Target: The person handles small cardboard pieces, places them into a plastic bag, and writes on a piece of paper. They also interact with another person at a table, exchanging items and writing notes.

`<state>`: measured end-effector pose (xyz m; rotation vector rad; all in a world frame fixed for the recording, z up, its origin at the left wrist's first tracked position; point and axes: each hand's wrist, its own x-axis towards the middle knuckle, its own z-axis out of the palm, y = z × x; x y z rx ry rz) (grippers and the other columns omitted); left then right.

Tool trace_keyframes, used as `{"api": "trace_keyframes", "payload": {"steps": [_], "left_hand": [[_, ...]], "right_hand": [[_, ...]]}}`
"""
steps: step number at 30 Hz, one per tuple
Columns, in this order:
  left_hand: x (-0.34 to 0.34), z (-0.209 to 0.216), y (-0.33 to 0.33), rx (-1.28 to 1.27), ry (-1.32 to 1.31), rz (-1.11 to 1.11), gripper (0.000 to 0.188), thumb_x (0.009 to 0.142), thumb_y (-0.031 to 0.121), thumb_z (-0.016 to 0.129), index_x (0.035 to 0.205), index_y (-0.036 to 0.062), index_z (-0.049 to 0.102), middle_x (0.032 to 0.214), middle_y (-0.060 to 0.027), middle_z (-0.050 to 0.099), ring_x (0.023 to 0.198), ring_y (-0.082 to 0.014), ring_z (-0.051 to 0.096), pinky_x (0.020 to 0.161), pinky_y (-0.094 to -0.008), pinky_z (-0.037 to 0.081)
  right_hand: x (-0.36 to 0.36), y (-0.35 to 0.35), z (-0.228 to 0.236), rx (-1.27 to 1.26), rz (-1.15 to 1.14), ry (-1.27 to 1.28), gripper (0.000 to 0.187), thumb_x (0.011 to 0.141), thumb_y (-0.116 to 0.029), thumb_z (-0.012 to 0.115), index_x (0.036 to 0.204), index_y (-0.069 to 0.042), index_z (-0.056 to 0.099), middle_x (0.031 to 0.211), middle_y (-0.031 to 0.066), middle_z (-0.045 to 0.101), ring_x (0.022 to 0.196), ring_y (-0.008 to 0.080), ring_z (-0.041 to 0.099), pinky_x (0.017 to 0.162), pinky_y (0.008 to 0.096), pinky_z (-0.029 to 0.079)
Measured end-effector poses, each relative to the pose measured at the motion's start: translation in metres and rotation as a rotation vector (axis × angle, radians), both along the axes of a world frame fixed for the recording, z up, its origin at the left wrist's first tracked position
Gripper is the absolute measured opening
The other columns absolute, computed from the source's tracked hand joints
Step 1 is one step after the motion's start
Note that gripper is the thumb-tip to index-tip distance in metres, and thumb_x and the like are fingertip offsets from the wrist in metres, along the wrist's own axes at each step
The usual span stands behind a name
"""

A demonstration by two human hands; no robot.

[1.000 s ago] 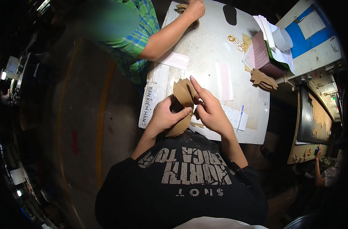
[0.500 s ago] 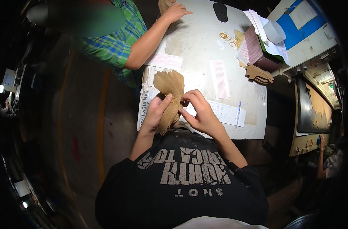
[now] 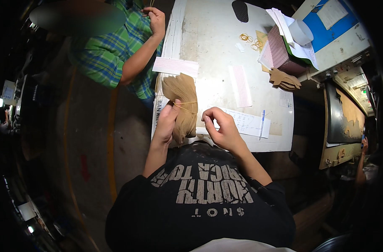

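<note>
A thick bundle of brown cut pieces (image 3: 186, 122), leather or suede by the look of it, stands fanned out at the table's near left edge. My left hand (image 3: 168, 122) is closed round its left side, thumb laid over the front. A yellow rubber band (image 3: 185, 107) crosses the middle of the bundle near that thumb. Just right of the bundle, apart from it, my right hand (image 3: 223, 128) is curled with thumb and forefinger close together; nothing shows in it.
On the white table (image 3: 212, 46) lie printed paper strips (image 3: 240, 86), a written sheet with a blue pen (image 3: 262, 122), loose rubber bands (image 3: 246, 38), a black sole-shaped piece (image 3: 240, 11) and more brown pieces (image 3: 284, 80) beside a pink box (image 3: 279, 50). A co-worker in green plaid (image 3: 111, 54) stands left.
My right hand has come away from the bundle, and the rubber band now lies across it. The bundle has turned more face-on. The co-worker's hand has drawn back from the table, lifting thin strands.
</note>
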<state>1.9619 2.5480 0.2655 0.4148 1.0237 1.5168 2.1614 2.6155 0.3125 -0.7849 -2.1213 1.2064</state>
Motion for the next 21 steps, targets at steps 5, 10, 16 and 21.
{"api": "trace_keyframes", "payload": {"steps": [5,10,16,21], "left_hand": [[-0.036,0.023,-0.004,0.137,-0.031,0.016,0.053,0.113,0.039,0.039,0.139,-0.0055,0.051,0.122,-0.0161,0.068,0.102,-0.0213,0.071,0.089,-0.0349,0.06],[-0.038,0.027,-0.004,0.108,-0.013,-0.119,0.055,0.112,0.04,0.045,0.136,-0.0084,0.052,0.123,-0.0172,0.068,0.103,-0.0192,0.071,0.083,-0.032,0.06],[-0.01,0.025,-0.006,0.13,-0.097,-0.206,0.052,0.111,0.035,0.05,0.143,-0.0055,0.044,0.122,-0.0139,0.066,0.103,-0.0185,0.07,0.083,-0.0309,0.06],[-0.004,0.032,-0.01,0.079,-0.003,-0.202,0.049,0.111,0.033,0.05,0.141,-0.0046,0.045,0.12,-0.0137,0.066,0.099,-0.0173,0.07,0.081,-0.0299,0.06]], "right_hand": [[0.013,0.003,-0.006,0.011,-0.051,-0.018,0.009,0.097,-0.005,0.063,0.104,0.0,0.066,0.09,0.0126,0.066,0.085,0.0256,0.062,0.074,0.0347,0.05],[-0.003,0.004,0.013,0.066,-0.054,0.139,0.031,0.092,-0.004,0.07,0.123,-0.002,0.069,0.1,0.012,0.064,0.092,0.0265,0.061,0.084,0.035,0.05],[-0.021,0.003,0.023,0.405,-0.082,0.122,0.032,0.084,-0.005,0.078,0.114,-0.002,0.07,0.11,0.0141,0.061,0.1,0.0307,0.059,0.086,0.0378,0.05],[-0.017,0.0,0.023,0.428,-0.079,0.08,0.023,0.083,-0.005,0.078,0.102,-0.001,0.067,0.108,0.0141,0.062,0.098,0.0317,0.058,0.087,0.0387,0.049]]}}
